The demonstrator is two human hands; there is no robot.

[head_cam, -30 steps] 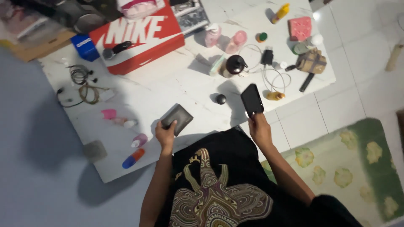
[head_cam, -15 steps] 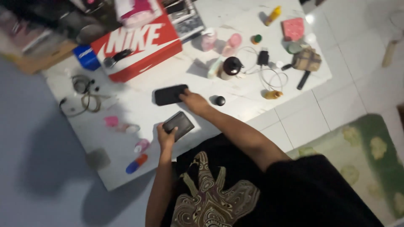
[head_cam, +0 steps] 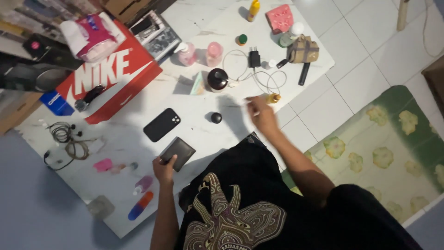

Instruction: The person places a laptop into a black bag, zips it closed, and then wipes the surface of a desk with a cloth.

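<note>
Left hand (head_cam: 164, 169) grips a dark wallet (head_cam: 177, 153) at lower centre of the frame, its long axis slanting toward the upper right. Right hand (head_cam: 262, 114), blurred, hovers loosely open near a small yellow bottle (head_cam: 273, 98). A black phone (head_cam: 161, 124) lies just above the wallet, also slanting toward the upper right.

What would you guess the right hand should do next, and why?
Probably close on the small yellow bottle. The right hand hovers open just beside it at the slab's edge, holding nothing, while the left hand grips the dark wallet.
</note>
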